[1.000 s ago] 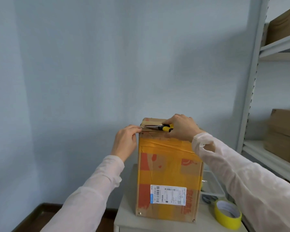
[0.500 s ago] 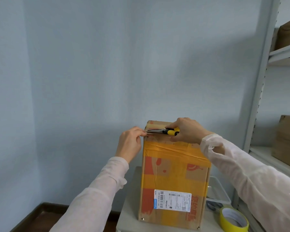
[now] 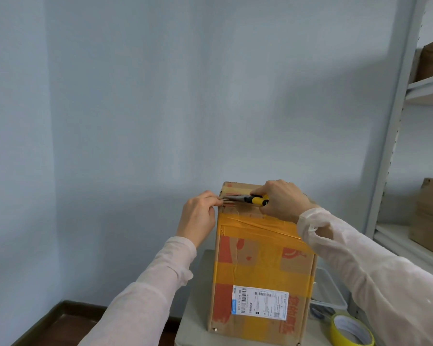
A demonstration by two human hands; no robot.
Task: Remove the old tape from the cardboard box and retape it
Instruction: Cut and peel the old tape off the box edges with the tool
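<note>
On a small table (image 3: 197, 298), a tall cardboard box (image 3: 258, 260) stands upright, banded with old tape (image 3: 255, 222). At its top, the right hand (image 3: 283, 199) grips yellow-handled pliers (image 3: 248, 199). The left hand (image 3: 198, 218) pinches the box's corner by their tips.

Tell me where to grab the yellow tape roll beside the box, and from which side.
Pinch the ring wall of the yellow tape roll, fingers in the open core, thumb outside, coming from above. It lies nearly flat on the table with the core facing up; the cardboard box stands close on its left, likely blocking a sideways approach.
</note>
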